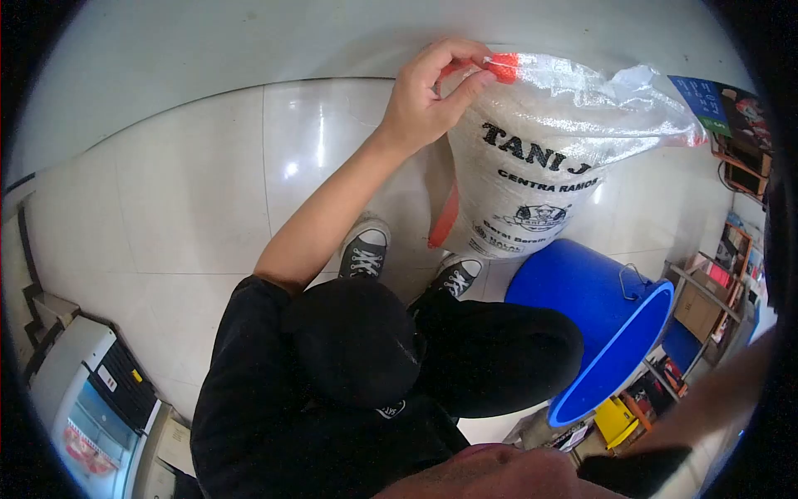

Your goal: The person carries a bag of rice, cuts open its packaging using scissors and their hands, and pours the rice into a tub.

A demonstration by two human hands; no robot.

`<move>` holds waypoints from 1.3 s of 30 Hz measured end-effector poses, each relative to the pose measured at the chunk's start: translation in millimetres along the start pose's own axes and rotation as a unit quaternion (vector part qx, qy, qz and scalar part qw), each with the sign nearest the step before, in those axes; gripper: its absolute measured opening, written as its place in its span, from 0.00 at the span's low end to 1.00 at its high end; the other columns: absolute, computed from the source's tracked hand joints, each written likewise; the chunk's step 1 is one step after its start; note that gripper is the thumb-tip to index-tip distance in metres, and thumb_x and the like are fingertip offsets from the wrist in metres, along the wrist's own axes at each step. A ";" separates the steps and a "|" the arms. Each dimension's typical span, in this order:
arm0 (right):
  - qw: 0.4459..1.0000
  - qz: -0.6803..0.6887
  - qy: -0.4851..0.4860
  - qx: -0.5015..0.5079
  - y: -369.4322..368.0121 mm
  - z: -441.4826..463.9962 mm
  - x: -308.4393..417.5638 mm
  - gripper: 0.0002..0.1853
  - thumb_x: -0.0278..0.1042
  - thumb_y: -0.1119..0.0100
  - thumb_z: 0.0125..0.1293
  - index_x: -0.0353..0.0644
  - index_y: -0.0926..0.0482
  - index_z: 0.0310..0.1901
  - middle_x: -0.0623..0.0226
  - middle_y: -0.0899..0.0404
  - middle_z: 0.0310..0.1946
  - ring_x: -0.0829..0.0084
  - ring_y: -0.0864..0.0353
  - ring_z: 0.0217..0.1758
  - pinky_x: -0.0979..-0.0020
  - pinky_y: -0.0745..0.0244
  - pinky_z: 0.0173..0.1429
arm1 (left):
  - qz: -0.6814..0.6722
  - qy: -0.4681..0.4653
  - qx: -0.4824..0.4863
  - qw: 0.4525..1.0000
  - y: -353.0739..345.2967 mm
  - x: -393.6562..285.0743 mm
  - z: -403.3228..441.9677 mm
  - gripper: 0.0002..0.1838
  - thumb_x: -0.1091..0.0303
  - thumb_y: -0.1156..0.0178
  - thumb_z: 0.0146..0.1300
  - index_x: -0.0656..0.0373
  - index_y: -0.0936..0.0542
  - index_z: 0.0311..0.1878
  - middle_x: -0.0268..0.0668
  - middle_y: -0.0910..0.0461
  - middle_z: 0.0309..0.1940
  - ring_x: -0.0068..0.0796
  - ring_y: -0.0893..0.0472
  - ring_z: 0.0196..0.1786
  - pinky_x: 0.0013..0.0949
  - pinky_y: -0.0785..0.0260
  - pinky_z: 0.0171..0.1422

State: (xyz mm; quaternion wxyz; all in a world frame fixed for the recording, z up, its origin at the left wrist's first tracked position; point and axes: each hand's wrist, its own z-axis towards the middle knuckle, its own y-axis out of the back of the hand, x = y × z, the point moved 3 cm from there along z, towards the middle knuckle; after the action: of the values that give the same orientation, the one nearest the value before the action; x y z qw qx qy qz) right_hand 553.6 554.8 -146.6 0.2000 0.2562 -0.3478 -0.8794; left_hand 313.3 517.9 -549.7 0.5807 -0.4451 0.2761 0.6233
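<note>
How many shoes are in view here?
2: the left shoe, left of the sack, and the right shoe, by the sack's base. Others may be hidden.

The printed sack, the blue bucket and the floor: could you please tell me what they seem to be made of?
Sack: probably woven plastic, shiny, judging by its crinkled, glinting surface. Blue bucket: likely moulded plastic, smooth with a soft sheen and even colour. Floor: glossy tiles, perhaps ceramic, given the straight joints and bright reflections.

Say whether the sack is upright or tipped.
Upright: the sack stands by the shoes, its lettering right way up, and the left hand holds its top edge.
</note>
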 end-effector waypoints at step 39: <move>0.765 0.546 -0.247 0.234 -232.4 -175.4 152.6 0.12 0.33 0.47 0.79 0.32 0.24 0.52 0.68 0.20 0.42 0.79 0.22 0.48 0.75 0.27 0.57 | 0.086 -0.080 0.119 0.986 -21.1 -15.6 13.6 0.05 0.70 0.36 0.69 0.60 0.19 0.45 0.32 0.16 0.36 0.15 0.23 0.32 0.20 0.32 0.34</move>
State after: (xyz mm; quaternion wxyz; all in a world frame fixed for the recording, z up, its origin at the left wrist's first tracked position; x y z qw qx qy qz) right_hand 496.4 542.2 -470.0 0.4875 -0.1646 -0.6611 -0.5460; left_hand 329.5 525.8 -526.3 0.5937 -0.2962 0.3387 0.6672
